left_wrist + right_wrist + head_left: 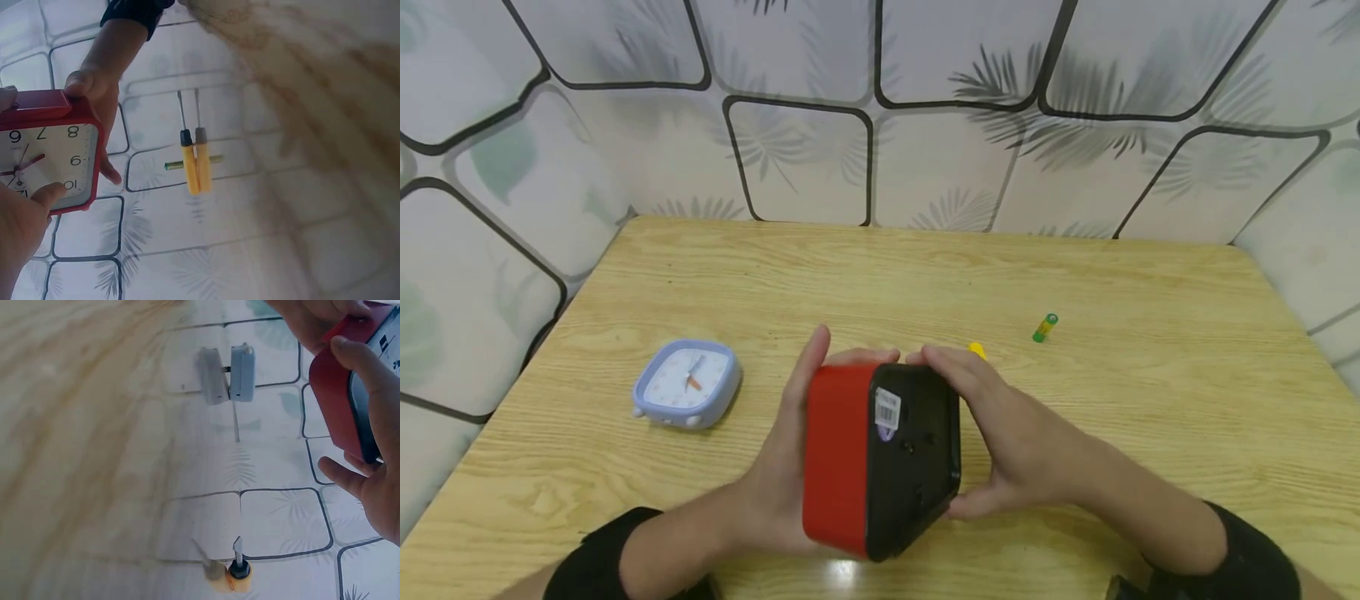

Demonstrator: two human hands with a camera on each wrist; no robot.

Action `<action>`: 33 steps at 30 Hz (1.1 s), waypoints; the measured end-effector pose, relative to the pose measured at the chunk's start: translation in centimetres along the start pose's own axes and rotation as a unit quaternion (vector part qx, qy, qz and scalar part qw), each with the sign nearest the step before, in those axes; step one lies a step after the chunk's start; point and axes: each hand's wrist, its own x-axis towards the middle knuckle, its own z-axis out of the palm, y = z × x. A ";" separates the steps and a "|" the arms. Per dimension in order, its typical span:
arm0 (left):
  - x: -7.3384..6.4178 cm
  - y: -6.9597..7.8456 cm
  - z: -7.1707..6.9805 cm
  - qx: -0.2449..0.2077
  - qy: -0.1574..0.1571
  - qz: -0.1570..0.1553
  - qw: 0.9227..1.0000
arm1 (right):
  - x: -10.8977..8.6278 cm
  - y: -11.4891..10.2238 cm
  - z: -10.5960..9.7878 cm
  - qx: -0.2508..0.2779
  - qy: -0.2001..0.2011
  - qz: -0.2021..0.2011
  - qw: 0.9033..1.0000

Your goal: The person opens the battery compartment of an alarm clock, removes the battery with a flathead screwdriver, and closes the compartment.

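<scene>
A red alarm clock (837, 458) with a black back is held up above the table's near part, its back turned to the right. My left hand (778, 483) grips its face side; in the left wrist view the thumb lies across the white dial (56, 153). My right hand (1026, 442) holds the black back's edges, fingers at the top and thumb at the lower corner. In the right wrist view the right hand (381, 419) spans the clock's edge. A white barcode label (887, 409) is stuck on the back.
A blue alarm clock (687, 383) lies face up on the wooden table (850, 275) at the left. Behind my right hand is a mostly hidden screwdriver with a yellow handle (976, 349). A green battery (1045, 327) lies farther right. Patterned wall (797, 167) borders the table's back.
</scene>
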 end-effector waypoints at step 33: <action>-0.6 0.0 -2.0 0.408 -0.193 -0.417 0.789 | -0.5 1.3 -0.3 -0.151 -0.154 0.127 0.968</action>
